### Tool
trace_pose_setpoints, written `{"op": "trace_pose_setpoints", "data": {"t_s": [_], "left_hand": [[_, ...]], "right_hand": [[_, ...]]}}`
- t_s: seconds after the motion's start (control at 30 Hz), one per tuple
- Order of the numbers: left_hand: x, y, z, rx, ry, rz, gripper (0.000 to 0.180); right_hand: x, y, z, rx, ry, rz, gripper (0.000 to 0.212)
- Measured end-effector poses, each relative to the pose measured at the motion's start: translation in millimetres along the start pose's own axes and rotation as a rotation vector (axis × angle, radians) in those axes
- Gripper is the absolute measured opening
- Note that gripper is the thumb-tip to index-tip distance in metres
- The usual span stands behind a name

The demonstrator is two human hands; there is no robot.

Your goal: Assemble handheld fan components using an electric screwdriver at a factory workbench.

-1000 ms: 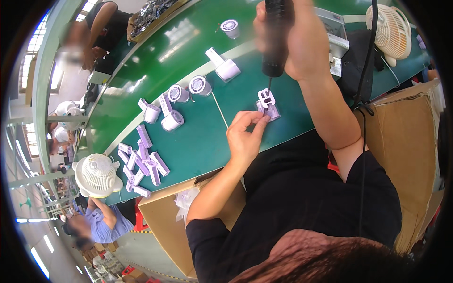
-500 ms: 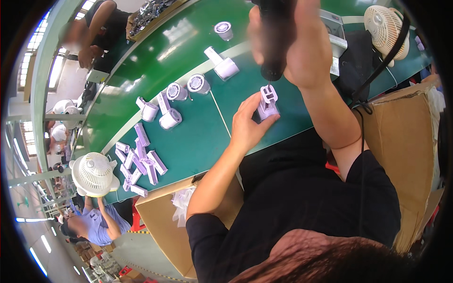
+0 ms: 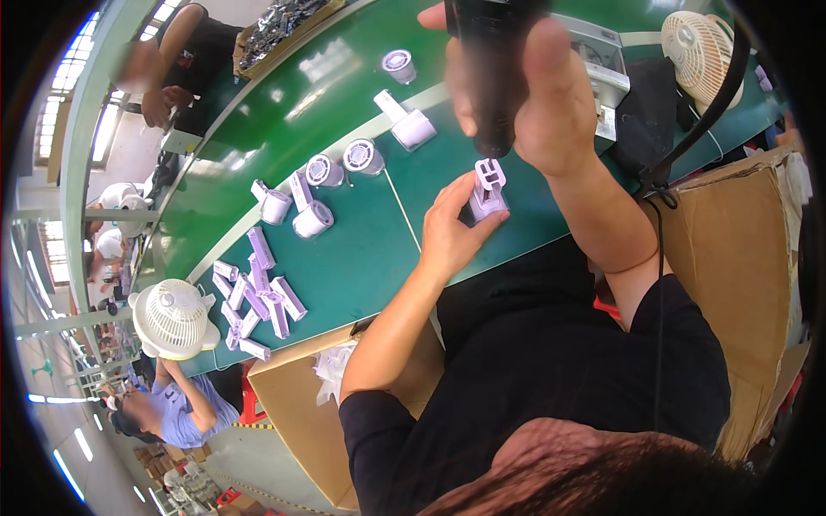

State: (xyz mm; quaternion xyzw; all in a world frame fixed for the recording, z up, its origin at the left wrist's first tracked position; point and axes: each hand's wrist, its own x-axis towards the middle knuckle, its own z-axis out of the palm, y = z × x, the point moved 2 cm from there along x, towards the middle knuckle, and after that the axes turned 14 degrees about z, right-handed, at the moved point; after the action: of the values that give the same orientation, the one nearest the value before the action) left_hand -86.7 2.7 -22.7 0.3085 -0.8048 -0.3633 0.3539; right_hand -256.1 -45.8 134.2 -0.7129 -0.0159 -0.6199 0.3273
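My left hand (image 3: 451,227) grips a small lavender plastic housing (image 3: 489,203) upright on the green bench, fingers on its far side and thumb on the near side. The housing's top has a looped frame with openings. My right hand (image 3: 557,116) is wrapped round a black electric screwdriver (image 3: 490,82), held upright and blurred, its nose right above the housing. Whether the bit touches the housing I cannot make out. To the left lie white cylindrical parts, one of them a round unit with an arm (image 3: 413,129), and a pile of lavender handle-like pieces (image 3: 262,292).
A green conveyor belt (image 3: 258,155) runs along the far side, carrying a white round part (image 3: 398,67). White fans stand at left (image 3: 175,318) and right (image 3: 701,56). A metal box (image 3: 598,64) sits beyond my right hand. Cardboard boxes (image 3: 723,284) flank me; co-workers are at left.
The screwdriver and my right hand have shifted slightly, and a finger now sticks out to the left of the tool. The round part on the belt has moved a little left and nearer.
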Motion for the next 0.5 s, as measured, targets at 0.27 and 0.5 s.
{"op": "trace_pose_setpoints", "data": {"t_s": [0.27,0.5], "left_hand": [[-1.3,0.4,-2.0,0.005,0.005,-0.017,0.064],[-1.6,-1.0,-0.6,0.017,0.01,-0.003,0.063]], "right_hand": [[-7.2,-29.1,22.5,-0.071,0.455,0.764,0.093],[-17.7,-15.8,24.3,0.093,0.414,0.52,0.068]]}}
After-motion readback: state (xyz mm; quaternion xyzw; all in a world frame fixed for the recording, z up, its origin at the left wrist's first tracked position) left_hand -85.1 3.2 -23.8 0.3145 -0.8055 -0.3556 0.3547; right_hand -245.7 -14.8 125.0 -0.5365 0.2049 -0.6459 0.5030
